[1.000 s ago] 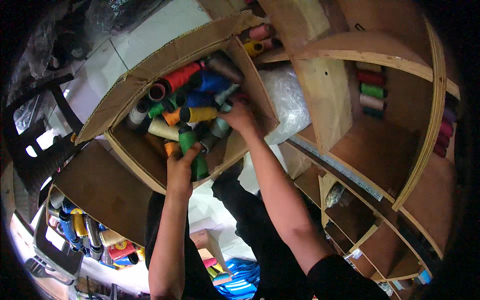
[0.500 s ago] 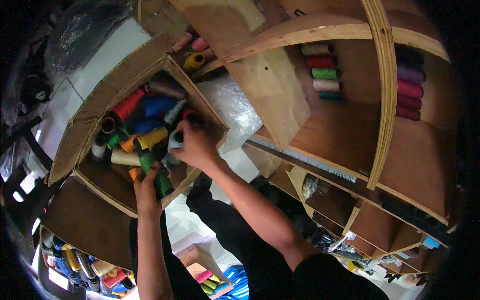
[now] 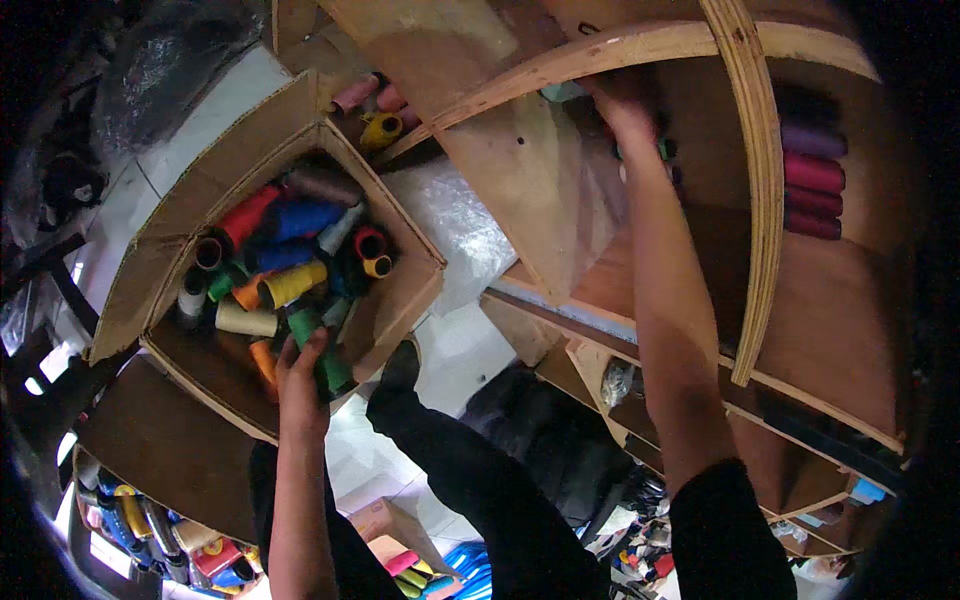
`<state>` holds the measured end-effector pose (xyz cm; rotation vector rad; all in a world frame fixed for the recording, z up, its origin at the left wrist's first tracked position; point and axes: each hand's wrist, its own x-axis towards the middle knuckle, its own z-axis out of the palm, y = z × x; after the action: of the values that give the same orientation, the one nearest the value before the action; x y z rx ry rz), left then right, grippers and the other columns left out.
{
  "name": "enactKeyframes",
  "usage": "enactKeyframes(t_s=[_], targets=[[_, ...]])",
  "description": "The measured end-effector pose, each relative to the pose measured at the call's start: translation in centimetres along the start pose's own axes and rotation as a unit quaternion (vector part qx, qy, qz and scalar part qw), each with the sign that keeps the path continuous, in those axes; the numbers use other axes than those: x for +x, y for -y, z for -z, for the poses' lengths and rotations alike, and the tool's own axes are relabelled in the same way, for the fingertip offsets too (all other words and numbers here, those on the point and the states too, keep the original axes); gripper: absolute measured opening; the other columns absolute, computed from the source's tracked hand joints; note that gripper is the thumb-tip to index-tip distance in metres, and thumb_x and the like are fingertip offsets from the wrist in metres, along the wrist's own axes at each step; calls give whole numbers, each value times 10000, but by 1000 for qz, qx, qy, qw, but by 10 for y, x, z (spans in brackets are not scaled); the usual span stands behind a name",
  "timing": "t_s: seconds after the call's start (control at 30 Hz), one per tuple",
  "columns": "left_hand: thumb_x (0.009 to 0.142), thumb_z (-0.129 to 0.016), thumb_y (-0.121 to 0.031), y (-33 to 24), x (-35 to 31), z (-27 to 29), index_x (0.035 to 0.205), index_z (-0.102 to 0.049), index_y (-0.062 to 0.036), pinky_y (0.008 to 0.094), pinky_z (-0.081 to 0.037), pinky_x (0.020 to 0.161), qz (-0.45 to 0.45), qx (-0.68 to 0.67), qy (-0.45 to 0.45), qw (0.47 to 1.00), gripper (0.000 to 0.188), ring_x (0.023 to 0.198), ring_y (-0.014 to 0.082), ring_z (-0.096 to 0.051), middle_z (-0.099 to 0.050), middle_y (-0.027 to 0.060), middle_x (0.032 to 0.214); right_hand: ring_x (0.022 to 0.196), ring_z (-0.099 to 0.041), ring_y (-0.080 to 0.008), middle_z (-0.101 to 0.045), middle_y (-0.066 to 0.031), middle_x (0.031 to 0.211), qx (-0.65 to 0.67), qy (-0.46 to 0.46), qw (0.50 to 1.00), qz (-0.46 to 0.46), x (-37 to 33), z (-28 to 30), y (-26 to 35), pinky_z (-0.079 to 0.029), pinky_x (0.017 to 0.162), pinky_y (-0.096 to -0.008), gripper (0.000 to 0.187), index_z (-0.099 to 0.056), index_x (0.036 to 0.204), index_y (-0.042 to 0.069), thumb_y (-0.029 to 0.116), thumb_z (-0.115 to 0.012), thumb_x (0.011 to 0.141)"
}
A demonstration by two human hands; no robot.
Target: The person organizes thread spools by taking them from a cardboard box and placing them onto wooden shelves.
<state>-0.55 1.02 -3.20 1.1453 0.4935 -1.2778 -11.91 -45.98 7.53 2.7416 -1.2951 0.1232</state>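
Note:
An open cardboard box [image 3: 165, 310] holds a jumble of thread spools: a red spool [image 3: 250, 215], blue spools [image 3: 300, 217], a yellow spool [image 3: 293, 284] and a cream spool [image 3: 246, 319] among others. At its near side my left hand [image 3: 300, 370] is closed around a dark green thread spool [image 3: 318, 347]. My right hand [image 3: 628, 118] reaches into a wooden shelf compartment, with a pale bluish thread spool [image 3: 564, 92] at its fingers, partly behind the shelf's front edge. The hand and forearm cover most of the spools stacked there; a green spool [image 3: 665, 149] peeks out.
An upright wooden divider [image 3: 752, 200] separates that compartment from one with purple and magenta spools [image 3: 814, 172]. Pink spools [image 3: 355, 93] and a yellow spool [image 3: 381, 130] lie behind the box. Below left, another box holds mixed spools [image 3: 165, 525]. Clear plastic [image 3: 455, 205] lies beside the box.
My right hand has lifted out of the box with the pale spool and moved up and right into the shelf compartment. My left hand keeps its hold on the green spool.

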Motion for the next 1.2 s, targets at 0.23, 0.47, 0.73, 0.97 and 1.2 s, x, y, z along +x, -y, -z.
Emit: enactKeyframes(t_s=[0.23, 0.47, 0.73, 0.97, 1.2], targets=[[807, -646, -188, -3, -7, 7, 1114, -511, -29, 285, -466, 743, -7, 2, 3, 1000, 371, 878, 159, -570, -590, 76, 1002, 1307, -295, -287, -311, -114, 1423, -88, -12, 996, 9, 4, -30, 8, -246, 1076, -417, 767, -309, 1383, 128, 550, -539, 786], [803, -652, -183, -4, -14, -6, 1109, -511, -17, 289, -474, 743, -26, 7, -12, 1000, 376, 846, 168, -579, -595, 87, 982, 1287, -318, -292, -348, -128, 1391, -104, -76, 992, 17, 13, -37, -10, -256, 1061, -414, 676, -336, 1359, 105, 466, -521, 819], [801, -648, -173, 3, -4, 2, 1097, -514, -10, 284, -475, 704, -4, -8, 2, 1000, 364, 804, 176, -589, -598, 85, 964, 1262, -351, -292, -386, -133, 1359, -81, -50, 995, -44, 8, -56, 1, -278, 1040, -399, 655, -362, 1340, 97, 463, -518, 820], [810, -639, -157, -3, -5, 2, 1105, -506, -30, 283, -475, 671, -3, -19, 14, 1000, 348, 771, 177, -586, -594, 74, 939, 1211, -415, -292, -453, -142, 1296, -44, -28, 993, -108, -5, -71, 15, -344, 992, -377, 709, -422, 1288, 92, 496, -604, 735], [813, -634, -158, -7, -9, -5, 1104, -502, -23, 290, -485, 695, -18, -13, -14, 1000, 347, 783, 175, -583, -585, 85, 952, 1152, -482, -288, -520, -148, 1229, -33, -40, 989, -139, -11, -82, 22, -411, 937, -356, 741, -487, 1228, 79, 524, -677, 667]])
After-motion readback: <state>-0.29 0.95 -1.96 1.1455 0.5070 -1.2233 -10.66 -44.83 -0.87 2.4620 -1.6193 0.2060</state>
